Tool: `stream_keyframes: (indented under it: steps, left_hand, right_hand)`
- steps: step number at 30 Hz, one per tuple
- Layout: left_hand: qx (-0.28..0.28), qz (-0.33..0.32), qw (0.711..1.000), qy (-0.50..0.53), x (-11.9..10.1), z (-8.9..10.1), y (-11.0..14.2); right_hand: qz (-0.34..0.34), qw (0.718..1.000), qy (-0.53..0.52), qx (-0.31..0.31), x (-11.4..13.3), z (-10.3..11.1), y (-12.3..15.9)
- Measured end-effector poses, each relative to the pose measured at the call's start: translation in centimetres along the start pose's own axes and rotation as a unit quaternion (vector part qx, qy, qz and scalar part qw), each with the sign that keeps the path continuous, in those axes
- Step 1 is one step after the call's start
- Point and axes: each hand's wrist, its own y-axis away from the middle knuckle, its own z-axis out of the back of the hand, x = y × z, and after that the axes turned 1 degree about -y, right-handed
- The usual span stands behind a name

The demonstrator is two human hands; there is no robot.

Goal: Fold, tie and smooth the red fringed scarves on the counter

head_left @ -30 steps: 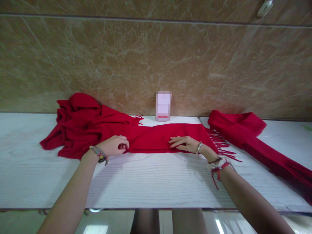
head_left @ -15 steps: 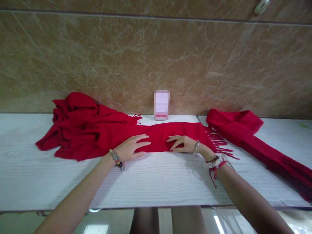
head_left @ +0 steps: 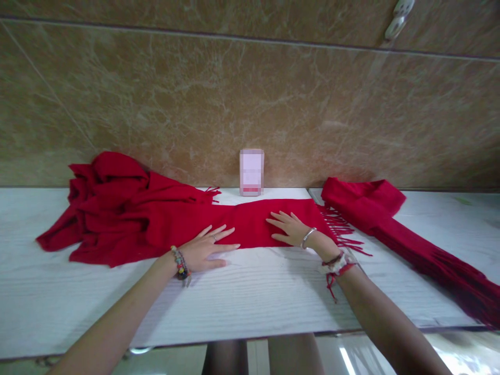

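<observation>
A red fringed scarf lies along the white tabletop, flat in the middle and bunched in loose folds at the left. Its tasselled end points right. My left hand rests on the near edge of the flat stretch, fingers spread, the thumb over the bare tabletop. Toward the fringe, my right hand lies palm down on the cloth with its fingers apart. Neither hand grips anything. Bracelets circle both wrists.
Right of the fringe lies a second red scarf, folded at the wall, its fringe trailing to the front edge. A phone with a blurred screen leans on the brown marbled wall. The white tabletop ends just before my legs.
My fingers have spread wider, and both hands lie flatter on the scarf. The camera's view has shifted slightly. The scarf's layout looks the same.
</observation>
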Motion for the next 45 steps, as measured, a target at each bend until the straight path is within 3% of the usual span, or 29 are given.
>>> stream_keyframes:
  steps: [3, 9, 18, 22, 25, 29, 33, 40, 45]
  left_hand:
    - [-0.001, 0.000, 1.000, -0.003, 0.2, -0.2, -0.1]
    - [-0.008, 0.001, 1.000, 0.003, 0.8, -0.3, 0.2]
    - [-0.017, 0.034, 0.999, 0.008, 2.3, -0.3, 0.8]
    - [-0.077, 0.042, 0.996, 0.000, 3.1, -0.3, 0.8]
    - [-0.144, 0.042, 0.988, -0.022, 2.7, -0.2, 0.4]
    - [-0.195, -0.016, 0.980, -0.041, 1.9, -0.5, -0.4]
    - [-0.221, -0.035, 0.974, -0.043, 2.2, -0.8, -0.4]
    - [-0.186, -0.002, 0.981, -0.047, 2.3, -0.1, 0.6]
    - [-0.146, 0.038, 0.984, -0.092, 2.1, 0.3, 0.7]
  right_hand:
    - [-0.006, 0.998, 0.007, 0.056, -0.9, 0.0, 0.5]
    - [0.003, 0.998, -0.031, 0.046, -2.4, 0.2, 0.5]
    - [-0.010, 0.996, -0.035, 0.087, -1.9, 1.2, 1.0]
    - [-0.006, 0.995, -0.040, 0.090, -1.8, 1.3, 1.0]
    - [-0.022, 0.998, -0.041, 0.046, -1.4, 1.0, 0.7]
    - [-0.048, 0.999, -0.002, -0.006, -0.4, 0.3, 0.4]
    - [-0.064, 0.997, 0.025, 0.030, 0.0, 0.5, 0.5]
    - [-0.068, 0.994, 0.032, 0.076, 0.4, 0.9, 1.0]
    - [-0.053, 0.996, -0.023, 0.067, -0.3, 1.2, 0.8]
